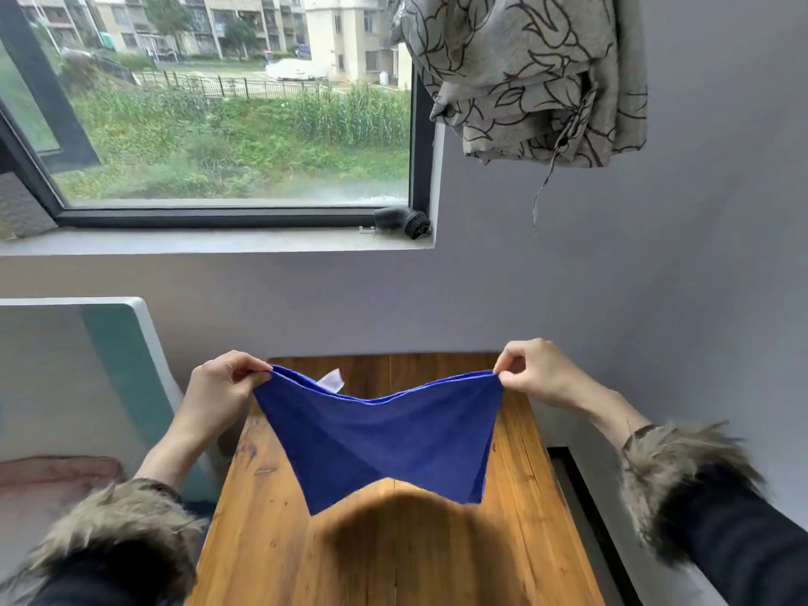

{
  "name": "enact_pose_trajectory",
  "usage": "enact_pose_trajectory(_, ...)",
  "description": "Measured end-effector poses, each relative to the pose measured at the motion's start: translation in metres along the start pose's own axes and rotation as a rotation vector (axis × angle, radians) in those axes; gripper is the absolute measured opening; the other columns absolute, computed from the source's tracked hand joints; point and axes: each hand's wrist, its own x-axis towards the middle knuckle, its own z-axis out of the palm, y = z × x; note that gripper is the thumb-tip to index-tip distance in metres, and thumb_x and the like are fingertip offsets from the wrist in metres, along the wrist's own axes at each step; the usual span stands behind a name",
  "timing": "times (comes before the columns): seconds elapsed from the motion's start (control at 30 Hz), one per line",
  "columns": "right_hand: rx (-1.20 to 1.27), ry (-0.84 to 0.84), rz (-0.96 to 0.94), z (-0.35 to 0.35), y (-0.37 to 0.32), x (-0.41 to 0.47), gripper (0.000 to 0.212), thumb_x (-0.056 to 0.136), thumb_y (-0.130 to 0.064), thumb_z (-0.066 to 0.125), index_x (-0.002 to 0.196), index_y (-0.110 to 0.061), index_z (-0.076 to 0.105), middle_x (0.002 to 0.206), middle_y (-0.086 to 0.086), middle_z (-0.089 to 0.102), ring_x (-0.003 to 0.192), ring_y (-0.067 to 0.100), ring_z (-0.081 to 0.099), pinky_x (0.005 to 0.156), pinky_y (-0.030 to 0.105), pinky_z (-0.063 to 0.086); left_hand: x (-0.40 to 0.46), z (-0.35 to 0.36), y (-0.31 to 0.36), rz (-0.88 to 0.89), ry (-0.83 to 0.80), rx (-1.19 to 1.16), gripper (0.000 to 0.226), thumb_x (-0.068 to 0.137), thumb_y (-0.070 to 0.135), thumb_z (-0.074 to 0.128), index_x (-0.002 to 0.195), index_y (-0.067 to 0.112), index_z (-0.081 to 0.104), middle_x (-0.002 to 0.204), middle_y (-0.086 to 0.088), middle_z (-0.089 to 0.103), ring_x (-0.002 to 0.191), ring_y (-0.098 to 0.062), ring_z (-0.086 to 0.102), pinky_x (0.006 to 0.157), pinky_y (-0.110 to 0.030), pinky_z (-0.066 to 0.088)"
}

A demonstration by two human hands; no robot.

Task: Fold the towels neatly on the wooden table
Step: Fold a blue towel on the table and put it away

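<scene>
Fingers [258, 373] of the left hand [223, 384] pinch one top corner of the blue towel [380, 443], and the right hand [535, 371] pinches the other top corner in the same way. The towel hangs in the air above the table [271, 518], between the two hands; its top edge sags in the middle and seems to be doubled, so I judge one fold is already made. A white label [331, 381] shows behind the top edge, nearer the left hand. The lower edge hangs close over the table, but I cannot tell if it touches. The step in hand looks like stretching the towel flat before laying it down. The next move asks to lower it on the table with edges matched, then fold again. On the table, near of the towel, the wood gives room; the table is narrow, with its side edges close beside the towel.
</scene>
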Motion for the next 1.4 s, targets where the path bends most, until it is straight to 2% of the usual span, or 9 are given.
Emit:
enact_pose_trajectory(0.07, 0.061, 0.094, 0.024, 0.003, 0.000, 0.002, 0.019, 0.077, -0.006, 0.063, 0.069, -0.023, 0.061, 0.072, -0.004, 0.064, 0.073, 0.014, 0.060, 0.067, 0.022, 0.046, 0.000, 0.002, -0.002, -0.005, 0.006, -0.012, 0.022, 0.078, -0.008, 0.065, 0.075, 0.014, 0.067, 0.077, -0.005, 0.067, 0.072, -0.002, 0.062, 0.065, 0.002, 0.041)
enact_pose_trajectory(0.17, 0.112, 0.078, 0.049, 0.005, 0.002, 0.007, 0.021, 0.079, -0.007, 0.062, 0.068, -0.024, 0.060, 0.074, -0.006, 0.063, 0.075, 0.014, 0.059, 0.069, 0.022, 0.046, 0.001, 0.007, -0.004, -0.011, 0.014, -0.004, 0.017, 0.081, -0.005, 0.064, 0.079, 0.012, 0.068, 0.079, -0.005, 0.067, 0.075, -0.016, 0.061, 0.064, 0.001, 0.041)
enact_pose_trajectory(0.47, 0.179, 0.120, 0.130, 0.014, 0.010, 0.016, 0.026, 0.081, -0.003, 0.058, 0.067, -0.025, 0.056, 0.075, -0.005, 0.061, 0.079, 0.018, 0.058, 0.075, 0.029, 0.047, 0.004, 0.003, -0.017, -0.038, -0.012, 0.047, 0.022, 0.081, -0.008, 0.060, 0.081, 0.012, 0.069, 0.085, -0.007, 0.067, 0.081, -0.021, 0.062, 0.067, -0.001, 0.040)
enact_pose_trajectory(0.7, 0.155, 0.180, 0.152, 0.003, 0.016, 0.024, 0.024, 0.077, -0.002, 0.062, 0.066, -0.023, 0.057, 0.073, -0.005, 0.062, 0.076, 0.018, 0.058, 0.073, 0.026, 0.045, 0.004, -0.003, -0.011, 0.007, -0.039, -0.023, 0.027, 0.078, -0.012, 0.063, 0.078, 0.014, 0.071, 0.081, 0.000, 0.066, 0.071, 0.011, 0.058, 0.067, 0.000, 0.041)
enact_pose_trajectory(0.9, 0.184, 0.157, 0.119, 0.009, 0.023, 0.028, 0.022, 0.079, 0.001, 0.059, 0.074, -0.021, 0.057, 0.081, 0.001, 0.062, 0.079, 0.019, 0.058, 0.076, 0.027, 0.045, 0.010, -0.003, -0.017, 0.012, -0.071, -0.006, 0.027, 0.081, -0.003, 0.064, 0.098, 0.016, 0.070, 0.081, -0.005, 0.062, 0.076, -0.017, 0.059, 0.070, -0.004, 0.039)
enact_pose_trajectory(1.03, 0.029, 0.053, 0.086, 0.017, 0.028, 0.036, 0.027, 0.085, 0.001, 0.051, 0.103, -0.010, 0.067, 0.092, 0.002, 0.060, 0.088, 0.016, 0.055, 0.081, 0.020, 0.039, 0.014, 0.009, -0.020, -0.005, -0.077, 0.103, 0.018, 0.083, -0.003, 0.062, 0.089, 0.009, 0.073, 0.076, -0.006, 0.054, 0.076, -0.023, 0.055, 0.067, -0.011, 0.038)
enact_pose_trajectory(1.13, -0.075, 0.014, 0.112, 0.022, 0.027, 0.049, 0.029, 0.087, -0.001, 0.044, 0.098, -0.011, 0.069, 0.095, 0.003, 0.056, 0.095, 0.019, 0.053, 0.080, 0.020, 0.034, 0.021, 0.022, -0.021, -0.057, -0.089, 0.152, 0.015, 0.084, -0.001, 0.060, 0.088, 0.008, 0.071, 0.080, -0.007, 0.055, 0.081, -0.025, 0.056, 0.072, -0.024, 0.035)
enact_pose_trajectory(1.27, -0.040, 0.106, 0.180, 0.023, 0.028, 0.077, 0.028, 0.086, -0.001, 0.043, 0.095, -0.009, 0.068, 0.103, 0.011, 0.060, 0.103, 0.025, 0.053, 0.083, 0.021, 0.034, 0.047, 0.033, -0.019, -0.052, -0.094, 0.179, 0.013, 0.085, -0.001, 0.058, 0.090, 0.003, 0.070, 0.092, -0.013, 0.060, 0.090, -0.027, 0.058, 0.080, -0.024, 0.035)
enact_pose_trajectory(1.4, 0.026, 0.308, 0.170, 0.021, 0.027, 0.095, 0.025, 0.087, 0.001, 0.045, 0.095, -0.005, 0.068, 0.105, 0.014, 0.063, 0.104, 0.029, 0.056, 0.086, 0.024, 0.036, 0.066, 0.036, -0.005, -0.021, 0.002, 0.106, 0.013, 0.085, -0.003, 0.057, 0.089, 0.003, 0.068, 0.092, -0.011, 0.058, 0.085, -0.021, 0.055, 0.080, -0.024, 0.036)
